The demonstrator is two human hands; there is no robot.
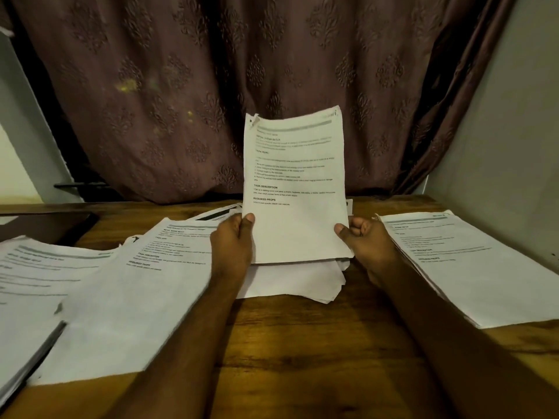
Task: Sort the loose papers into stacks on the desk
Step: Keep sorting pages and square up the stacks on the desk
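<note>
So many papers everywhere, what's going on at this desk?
A person is sorting printed white sheets on a brown wooden desk. Both hands, the left hand and the right hand, pinch the lower corners of one upright printed sheet, held above a loose white pile in the middle. Flat stacks of printed pages lie at the left and at the right, with a patterned maroon curtain behind.

Single head-worn wide-angle view, looking forward and down over the brown wooden desk. Close range: both forearms enter from the bottom edge and the left hand and right hand sit mid-frame. The upper half faces the maroon patterned curtain behind the desk. Edges bow from lens distortion.
</note>
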